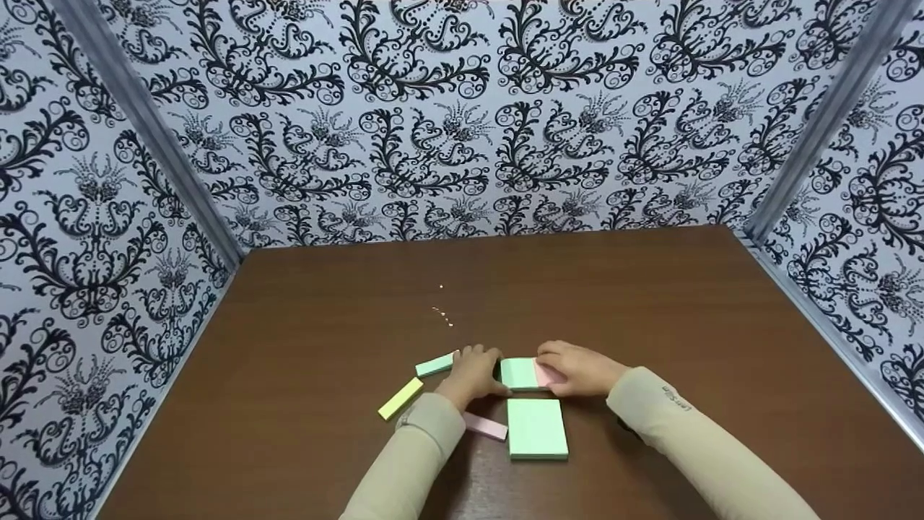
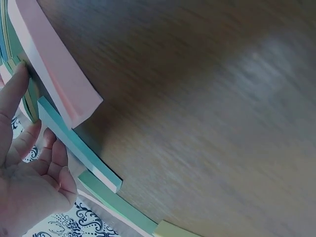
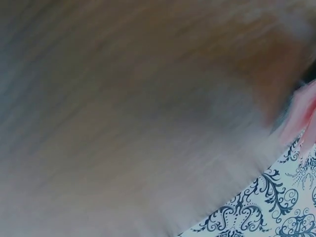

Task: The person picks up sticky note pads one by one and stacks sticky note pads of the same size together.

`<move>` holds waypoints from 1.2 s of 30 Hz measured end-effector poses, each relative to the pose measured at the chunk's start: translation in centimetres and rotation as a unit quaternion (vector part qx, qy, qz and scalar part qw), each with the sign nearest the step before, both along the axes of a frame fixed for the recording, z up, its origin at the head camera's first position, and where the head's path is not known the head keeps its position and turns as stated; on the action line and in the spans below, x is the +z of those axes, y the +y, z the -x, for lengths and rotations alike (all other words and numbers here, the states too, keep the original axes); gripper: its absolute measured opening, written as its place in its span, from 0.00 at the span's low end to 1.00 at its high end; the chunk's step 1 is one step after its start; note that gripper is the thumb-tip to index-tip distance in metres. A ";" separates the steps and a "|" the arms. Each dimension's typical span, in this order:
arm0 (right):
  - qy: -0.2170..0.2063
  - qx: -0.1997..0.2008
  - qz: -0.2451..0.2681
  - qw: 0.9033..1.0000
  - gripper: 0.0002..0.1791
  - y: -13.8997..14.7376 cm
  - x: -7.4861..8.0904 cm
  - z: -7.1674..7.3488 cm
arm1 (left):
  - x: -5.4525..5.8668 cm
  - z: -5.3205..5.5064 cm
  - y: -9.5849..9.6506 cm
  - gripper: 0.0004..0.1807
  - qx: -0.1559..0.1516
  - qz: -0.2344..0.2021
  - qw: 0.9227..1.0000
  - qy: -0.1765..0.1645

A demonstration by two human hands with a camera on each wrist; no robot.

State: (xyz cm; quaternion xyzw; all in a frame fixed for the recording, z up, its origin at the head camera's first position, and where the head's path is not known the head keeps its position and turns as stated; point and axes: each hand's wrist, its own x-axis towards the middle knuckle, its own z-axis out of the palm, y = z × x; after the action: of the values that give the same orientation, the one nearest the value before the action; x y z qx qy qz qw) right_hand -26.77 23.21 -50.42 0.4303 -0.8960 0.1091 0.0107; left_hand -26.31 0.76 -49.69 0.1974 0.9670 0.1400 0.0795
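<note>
My left hand (image 1: 473, 374) pinches the left end of a small green sticky-note pad (image 1: 518, 373), thumb at the near edge and forefinger at the far edge. The left wrist view shows its thumb and forefinger against the pad's layered edges. From the right, my right hand (image 1: 581, 368) grips a pink sticky-note pad (image 1: 547, 374) that meets the green one; its fingers cover most of the pink. Just nearer to me lies a larger light green pad (image 1: 538, 428). In the right wrist view, only a blurred bit of the right hand (image 3: 301, 116) shows at the edge.
Around the left forearm lie narrow note strips: pink (image 1: 485, 426), yellow (image 1: 401, 399) and green (image 1: 435, 364). A teal strip (image 2: 79, 143) also appears in the left wrist view. Small light specks (image 1: 443, 315) dot the brown table (image 1: 613, 289). Patterned walls (image 1: 462, 123) enclose the back and sides.
</note>
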 end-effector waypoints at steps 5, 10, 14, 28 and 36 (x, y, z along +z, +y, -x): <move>-0.034 -0.021 -0.009 0.999 0.22 -0.8 0.4 -0.2 | -0.3 0.0 0.1 0.32 -0.001 -0.002 1.000 0.003; -0.049 -0.029 -0.019 0.998 0.22 -1.8 0.6 -0.1 | -0.2 0.0 0.0 0.32 -0.001 0.001 1.000 0.006; -0.047 -0.024 -0.013 0.999 0.22 -2.5 0.5 0.2 | -0.2 0.0 0.1 0.32 -0.001 0.007 1.000 0.011; -0.038 0.000 0.004 0.999 0.22 -4.3 0.3 0.5 | 0.0 -0.3 0.2 0.32 0.000 0.008 1.000 0.017; -0.033 0.005 0.005 0.999 0.21 -4.6 0.0 0.8 | -0.1 -0.1 0.0 0.34 -0.004 0.013 1.000 0.020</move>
State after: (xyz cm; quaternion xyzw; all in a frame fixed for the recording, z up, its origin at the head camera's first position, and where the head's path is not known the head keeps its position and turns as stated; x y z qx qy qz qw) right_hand -27.53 18.58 -50.38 0.4308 -0.8931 0.1280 -0.0176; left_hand -26.18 0.76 -49.80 0.2027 0.9694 0.1230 0.0636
